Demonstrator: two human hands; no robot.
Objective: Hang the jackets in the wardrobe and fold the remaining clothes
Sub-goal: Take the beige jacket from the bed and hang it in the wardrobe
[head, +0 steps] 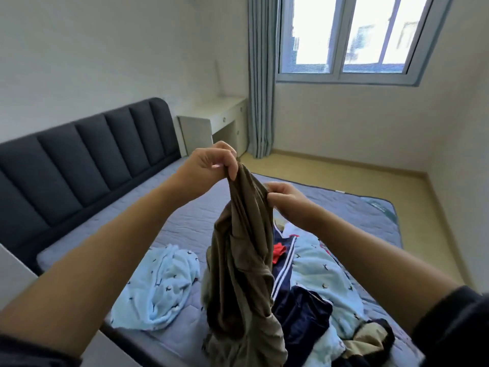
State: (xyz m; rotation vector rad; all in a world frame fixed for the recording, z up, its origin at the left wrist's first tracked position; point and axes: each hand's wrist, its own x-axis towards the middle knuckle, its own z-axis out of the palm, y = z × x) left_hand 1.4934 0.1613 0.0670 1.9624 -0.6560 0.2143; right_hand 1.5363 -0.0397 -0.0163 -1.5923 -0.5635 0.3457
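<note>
Olive-brown garment [243, 274] hangs bunched over the near part of the bed [185, 215], held up at its top, with its lower end trailing down by the pile. I have both hands clamped on it. My left hand [209, 162] pinches the topmost edge between thumb and fingers, and my right hand [287, 201] pinches a fold just below and to the right. The hands are near each other but not touching.

I judge the cloth thin, light and quite limp: it drapes in long folds and keeps no shape, so it should twist rather than slip. I cannot tell from here whether it is a jacket or trousers. The best hold, I think, is a seamed edge such as a collar or waistband, with the hands spread wide so it falls flat. On the bed a pale blue piece [164, 282] lies to its left and a navy striped piece [285, 260] to its right.
</note>
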